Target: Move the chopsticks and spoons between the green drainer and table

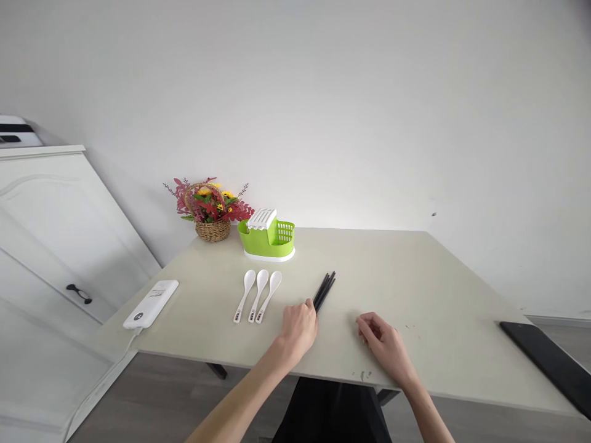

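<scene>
A bundle of several dark chopsticks (325, 290) lies slanted on the table, its far ends fanned slightly apart. Around the near ends my left hand (300, 325) is closed, hiding them. My right hand (381, 342) rests on the table to the right of the bundle, apart from it, fingers loosely curled with nothing visible in them. To the left of the chopsticks, three white spoons lie side by side: a left spoon (245, 295), a middle spoon (258, 295) and a right spoon (268, 296), bowls pointing away from me. Behind them stands a green utensil holder (263, 241) with a white lid and base.
A woven basket (213, 231) of artificial flowers stands at the back left of the pale table (397, 264). A white power bank (151, 304) with a cable lies at the left edge. At the right edge is a black flat object (549, 363). A white cabinet (60, 246) stands left.
</scene>
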Demonstrator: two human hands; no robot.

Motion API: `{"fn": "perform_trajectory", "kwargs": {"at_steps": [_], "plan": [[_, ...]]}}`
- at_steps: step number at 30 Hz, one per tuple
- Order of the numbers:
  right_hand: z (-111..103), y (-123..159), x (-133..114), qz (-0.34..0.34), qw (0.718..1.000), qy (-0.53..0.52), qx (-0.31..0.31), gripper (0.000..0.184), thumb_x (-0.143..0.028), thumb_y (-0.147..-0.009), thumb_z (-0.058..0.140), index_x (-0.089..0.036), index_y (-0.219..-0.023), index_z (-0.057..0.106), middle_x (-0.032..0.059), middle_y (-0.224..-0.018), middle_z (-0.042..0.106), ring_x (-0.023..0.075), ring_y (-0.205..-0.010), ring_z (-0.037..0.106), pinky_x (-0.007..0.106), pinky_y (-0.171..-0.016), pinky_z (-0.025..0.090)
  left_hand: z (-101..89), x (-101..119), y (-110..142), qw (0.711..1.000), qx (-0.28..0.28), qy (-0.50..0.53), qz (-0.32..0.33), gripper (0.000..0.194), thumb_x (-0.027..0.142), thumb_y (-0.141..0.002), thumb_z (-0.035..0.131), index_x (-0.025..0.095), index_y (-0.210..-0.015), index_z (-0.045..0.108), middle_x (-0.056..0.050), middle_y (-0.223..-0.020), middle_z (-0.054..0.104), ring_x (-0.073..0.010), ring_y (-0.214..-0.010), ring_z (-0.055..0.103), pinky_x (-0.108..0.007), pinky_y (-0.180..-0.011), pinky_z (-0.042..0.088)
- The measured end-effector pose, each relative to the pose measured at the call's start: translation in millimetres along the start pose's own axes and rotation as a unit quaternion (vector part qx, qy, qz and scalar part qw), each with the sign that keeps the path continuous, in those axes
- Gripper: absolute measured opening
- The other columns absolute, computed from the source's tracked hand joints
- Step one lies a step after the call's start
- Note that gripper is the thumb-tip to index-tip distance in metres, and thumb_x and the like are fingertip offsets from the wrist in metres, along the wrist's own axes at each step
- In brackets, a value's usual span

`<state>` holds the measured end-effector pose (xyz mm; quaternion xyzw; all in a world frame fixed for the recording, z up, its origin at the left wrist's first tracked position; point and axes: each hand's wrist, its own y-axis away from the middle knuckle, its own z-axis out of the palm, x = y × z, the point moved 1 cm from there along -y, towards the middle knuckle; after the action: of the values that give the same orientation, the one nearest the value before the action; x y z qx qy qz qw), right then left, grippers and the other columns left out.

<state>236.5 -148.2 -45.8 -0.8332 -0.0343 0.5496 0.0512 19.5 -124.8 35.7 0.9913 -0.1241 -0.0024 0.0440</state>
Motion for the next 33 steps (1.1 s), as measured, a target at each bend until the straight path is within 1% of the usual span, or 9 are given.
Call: {"fn": "perform_trajectory", "kwargs": {"at_steps": [4,7,11,13,16,19,23,26,33], "plan": [[0,0,0,-0.003,1.0,-0.006,0.004,0.048,-0.069,-0.099,0.05,-0.024,-0.087,0.064,0.0013,-0.071,0.062,0.0188,-0.065,0.055,0.03,-0.063,0.043,-3.1,-2,-1,1.0,0.011,-0.007,0.002,0.032,0.037,-0.101,0.06,0.009,-0.116,0.066,-0.017,-0.092,0.075,-0.0343,-0.094,0.075,-0.041,-0.08,0.055],[0,-1,0,0.0,1.0,-0.008,0.006,0.048,-0.069,-0.099,0.05,-0.024,-0.087,0.063,0.001,-0.071,0.062,0.0186,-0.065,0.055,0.03,-0.063,0.043,-16.6,-18,-13,0.996,0.088,-0.006,0.016,0.041,0.051,-0.101,0.058,0.012,-0.11,0.067,-0.018,-0.098,0.074,-0.034,-0.098,0.072,-0.044,-0.087,0.053],[0,-1,1,-0.004,1.0,-0.008,0.001,0.049,-0.069,-0.1,0.049,-0.024,-0.087,0.063,0.0006,-0.071,0.061,0.0181,-0.065,0.054,0.03,-0.063,0.043,-53.5,-63,-49,0.957,0.29,-0.017,-0.015,0.038,0.047,-0.103,0.054,0.014,-0.118,0.065,-0.021,-0.121,0.069,-0.0381,-0.119,0.061,-0.052,-0.101,0.048],[0,-1,2,-0.005,1.0,-0.008,0.003,0.049,-0.07,-0.099,0.049,-0.024,-0.088,0.063,0.0007,-0.072,0.062,0.0182,-0.065,0.055,0.03,-0.064,0.043,-70.9,-93,-72,0.934,0.355,-0.013,-0.037,0.043,0.045,-0.102,0.056,0.012,-0.128,0.062,-0.023,-0.136,0.062,-0.0413,-0.135,0.051,-0.056,-0.113,0.04],[1,-2,4,-0.007,1.0,-0.01,0.006,0.05,-0.07,-0.099,0.049,-0.024,-0.088,0.064,0.0011,-0.072,0.062,0.0185,-0.066,0.055,0.03,-0.064,0.043,-85.3,-136,-101,0.92,0.386,-0.015,-0.065,0.056,0.043,-0.099,0.058,0.006,-0.14,0.053,-0.028,-0.155,0.047,-0.0471,-0.15,0.034,-0.062,-0.122,0.029],[1,-2,7,-0.008,1.0,-0.013,0.006,0.048,-0.069,-0.1,0.05,-0.024,-0.089,0.064,0.0016,-0.073,0.063,0.0182,-0.066,0.055,0.029,-0.063,0.043,-85.0,-167,-118,0.924,0.378,-0.003,-0.06,0.065,0.043,-0.096,0.059,0.008,-0.149,0.045,-0.027,-0.163,0.039,-0.0472,-0.154,0.028,-0.063,-0.122,0.028],[1,-1,6,-0.01,1.0,-0.015,0.005,0.047,-0.067,-0.1,0.05,-0.024,-0.089,0.064,0.0013,-0.073,0.063,0.0183,-0.066,0.055,0.029,-0.063,0.043,-66.0,-185,-113,0.909,0.406,0.044,-0.086,0.069,0.048,-0.099,0.052,0.007,-0.153,0.038,-0.03,-0.165,0.033,-0.045,-0.154,0.03,-0.062,-0.123,0.03],[0,0,4,-0.007,1.0,-0.013,0.004,0.048,-0.069,-0.1,0.049,-0.024,-0.089,0.063,0.0008,-0.072,0.061,0.0185,-0.066,0.055,0.03,-0.064,0.042,-36.8,-191,-92,0.894,0.418,0.077,-0.14,0.071,0.053,-0.101,0.048,0.004,-0.152,0.037,-0.034,-0.162,0.033,-0.0447,-0.153,0.032,-0.061,-0.12,0.033],[-1,1,3,0.009,1.0,0.0,-0.009,0.049,-0.071,-0.099,0.048,-0.025,-0.091,0.063,0.0011,-0.073,0.062,0.0189,-0.066,0.053,0.031,-0.064,0.041,52.5,-193,-23,0.933,0.274,0.106,-0.209,0.082,0.065,-0.097,0.047,0.006,-0.152,0.036,-0.032,-0.157,0.043,-0.0445,-0.153,0.035,-0.061,-0.121,0.031]]}}
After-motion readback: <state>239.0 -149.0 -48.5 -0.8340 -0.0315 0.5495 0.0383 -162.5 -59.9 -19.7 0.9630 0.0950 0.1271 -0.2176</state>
